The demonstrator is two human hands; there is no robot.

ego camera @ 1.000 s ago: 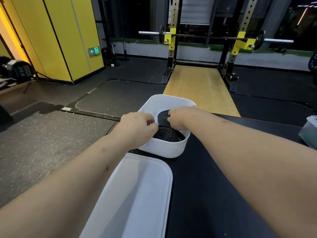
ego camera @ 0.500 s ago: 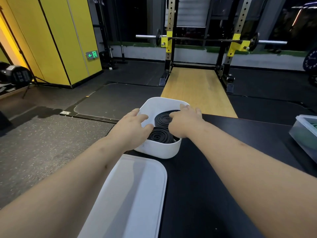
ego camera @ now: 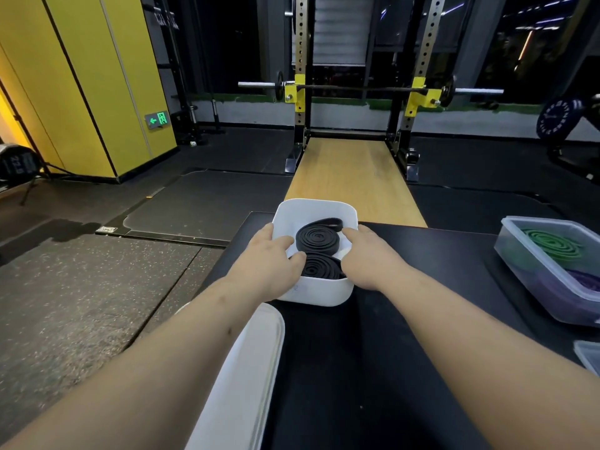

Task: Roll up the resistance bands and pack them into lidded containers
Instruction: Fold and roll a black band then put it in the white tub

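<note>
A white container (ego camera: 314, 292) stands on the black table (ego camera: 389, 352). Inside lie two rolled black resistance bands: the far band (ego camera: 319, 238) has a loose end sticking out at its back, the near band (ego camera: 321, 267) sits against the front wall. My left hand (ego camera: 269, 258) lies over the container's left rim with fingers reaching in beside the bands. My right hand (ego camera: 368, 254) lies over the right rim, fingers straight, thumb near the bands. The white lid (ego camera: 246, 378) lies flat, in front of the container.
A clear container (ego camera: 548, 274) with a rolled green band and a purple band stands at the right. Another clear box corner (ego camera: 587, 355) shows at the right edge. Beyond the table are a wooden platform, a squat rack with barbell, and yellow lockers at the left.
Both hands have spread apart from over the bands to the container's sides, fingers straightened. The two rolls now show fully. The view has shifted, bringing the clear container into sight.
</note>
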